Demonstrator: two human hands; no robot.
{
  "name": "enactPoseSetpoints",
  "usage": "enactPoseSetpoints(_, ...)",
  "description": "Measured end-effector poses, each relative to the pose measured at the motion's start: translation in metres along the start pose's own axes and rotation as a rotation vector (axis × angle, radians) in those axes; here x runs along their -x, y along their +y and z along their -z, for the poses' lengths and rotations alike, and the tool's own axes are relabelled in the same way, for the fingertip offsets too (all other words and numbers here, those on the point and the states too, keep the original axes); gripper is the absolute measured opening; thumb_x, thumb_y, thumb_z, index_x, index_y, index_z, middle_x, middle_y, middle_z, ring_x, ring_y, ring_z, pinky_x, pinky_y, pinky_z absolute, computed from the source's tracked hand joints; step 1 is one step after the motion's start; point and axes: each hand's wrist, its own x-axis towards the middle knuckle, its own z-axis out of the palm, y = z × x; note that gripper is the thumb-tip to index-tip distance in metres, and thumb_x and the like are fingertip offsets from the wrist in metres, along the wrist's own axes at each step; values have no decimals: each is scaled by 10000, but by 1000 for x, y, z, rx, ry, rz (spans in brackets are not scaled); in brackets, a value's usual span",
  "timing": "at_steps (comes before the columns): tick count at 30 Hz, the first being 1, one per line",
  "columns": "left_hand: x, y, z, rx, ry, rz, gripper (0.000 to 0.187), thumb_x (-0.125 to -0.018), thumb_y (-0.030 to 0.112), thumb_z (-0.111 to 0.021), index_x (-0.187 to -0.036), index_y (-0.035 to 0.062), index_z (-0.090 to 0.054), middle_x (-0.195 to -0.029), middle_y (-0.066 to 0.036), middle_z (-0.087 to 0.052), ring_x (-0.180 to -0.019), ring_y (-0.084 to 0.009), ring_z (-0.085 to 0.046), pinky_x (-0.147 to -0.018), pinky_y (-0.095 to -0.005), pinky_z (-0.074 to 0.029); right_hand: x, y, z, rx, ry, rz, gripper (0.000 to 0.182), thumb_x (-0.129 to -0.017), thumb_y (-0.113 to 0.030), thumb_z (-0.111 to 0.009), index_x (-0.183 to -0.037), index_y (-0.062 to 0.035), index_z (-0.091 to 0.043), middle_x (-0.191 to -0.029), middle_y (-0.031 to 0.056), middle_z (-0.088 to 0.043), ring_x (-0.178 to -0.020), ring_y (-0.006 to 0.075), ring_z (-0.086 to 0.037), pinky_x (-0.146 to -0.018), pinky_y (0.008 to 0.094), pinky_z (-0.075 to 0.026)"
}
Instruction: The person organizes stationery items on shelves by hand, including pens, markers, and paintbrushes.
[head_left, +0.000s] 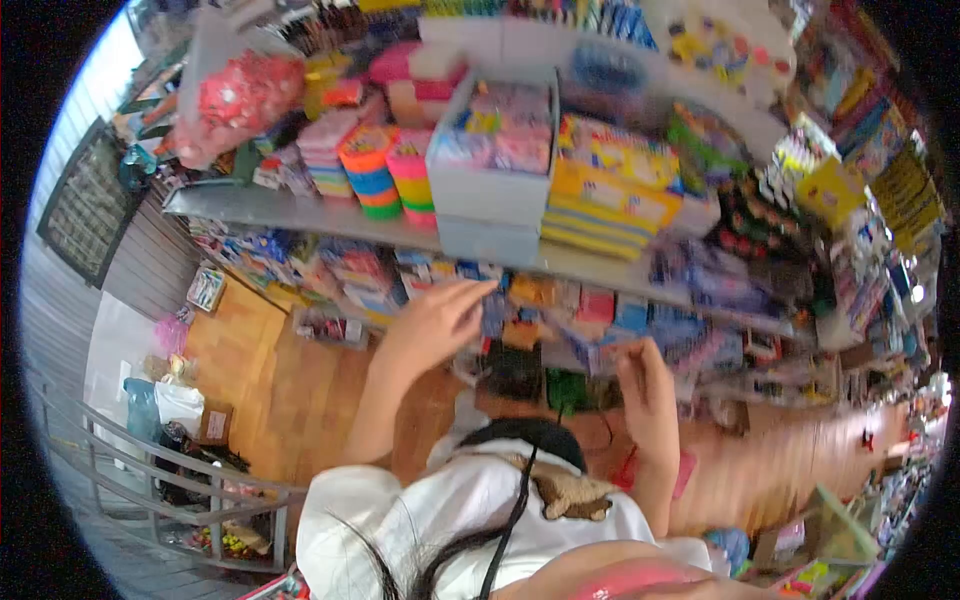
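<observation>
My left hand [435, 325] is raised in front of the lower shelf, its fingers extended toward packaged goods and nothing seen in it. To the right, my right hand [645, 375] hangs before the same shelf with bent fingers, near blue and purple packets [690, 345]; motion blur hides whether its fingertips touch anything. Above my hands, the upper shelf [380, 225] bears a white box [490, 190] of small packets, a stack of yellow boxes [605, 200], and multicoloured round stacks [370, 175].
A bag of pink items [245, 95] stands at the upper left of the shelf. Metal railings [180, 470] curve at the lower left, near a cardboard box [214, 422]. More goods crowd the right side. Wooden floor [320, 400] shows below.
</observation>
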Motion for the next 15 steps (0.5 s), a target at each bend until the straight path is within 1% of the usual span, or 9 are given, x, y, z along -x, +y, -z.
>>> enactPoseSetpoints(1, -2, -2, 0, -33, 97, -37, 465, -825, 246, -579, -1225, 42, -455, -1141, -174, -547, -1050, -332, -532, -867, -380, -443, -6, -4, -1, 58, -9, 22, 67, -905, -48, -447, -873, 1, -477, -765, 51, -522, -687, 91, -439, -636, 206, -374)
enactPoseSetpoints(3, -8, -2, -2, 163, -1, -92, 625, -844, 337, -544, -1357, 83, -294, -1253, -192, -471, -1148, -347, -462, -945, -393, -393, -17, -16, -4, 64, -70, -19, 58, -903, -45, -451, -888, 1, -484, -737, 54, -506, -662, 87, -432, -607, 210, -370)
enactPoseSetpoints(5, -16, 15, -7, 328, -10, -217, 610, -838, 277, -585, -1345, 83, -305, -1215, -151, -509, -1075, -309, -516, -885, -378, -431, -35, -24, -12, 30, -110, 27, 57, -902, -47, -456, -897, -1, -489, -719, 50, -497, -640, 84, -428, -575, 216, -363)
enactPoseSetpoints(7, -25, 22, -5, 396, -147, -245, 637, -835, 290, -593, -1359, 106, -280, -1190, -148, -528, -1033, -307, -543, -850, -378, -442, -50, -33, -24, -47, -134, 145, 60, -903, -55, -463, -900, -2, -492, -711, 40, -493, -622, 82, -424, -541, 224, -353)
enactPoseSetpoints(8, -30, 19, 1, 352, -189, -180, 552, -836, 289, -596, -1307, 100, -377, -1055, -146, -599, -906, -312, -596, -767, -372, -464, -56, -47, -32, -215, -148, 122, 89, -914, -84, -458, -898, -4, -494, -718, 18, -486, -639, 72, -421, -551, 232, -362)
enactPoseSetpoints(11, -45, 10, 42, 474, -76, -127, 412, -829, 274, -609, -1177, 73, -521, -885, -134, -639, -732, -274, -621, -675, -346, -472, -85, -77, -38, -194, -125, 169, 86, -894, -47, -465, -945, 15, -497, -823, 67, -588, -754, 118, -524, -685, 253, -445)
enactPoseSetpoints(12, -55, 5, 56, 419, 121, -210, 317, -813, 255, -633, -1043, 39, -599, -799, -133, -639, -657, -224, -612, -628, -316, -470, -103, -69, -49, -360, -123, 295, 134, -905, -68, -458, -1012, 7, -491, -893, 72, -565, -835, 117, -519, -734, 260, -443)
enactPoseSetpoints(14, -77, 0, 99, 380, 205, -127, 293, -793, 226, -659, -1020, 46, -613, -806, -114, -643, -645, -139, -594, -602, -288, -463, -132, -87, -69, -371, 4, 474, 179, -908, -84, -466, -1060, 8, -473, -916, 69, -545, -845, 123, -514, -744, 257, -435)
enactPoseSetpoints(15, -89, 2, 125, 523, 211, -33, 272, -807, 188, -647, -1024, 31, -606, -813, -81, -653, -664, -101, -591, -608, -265, -471, -148, -99, -78, -374, 68, 563, 203, -909, -93, -470, -1085, 9, -464, -928, 68, -536, -850, 126, -511, -750, 255, -431)
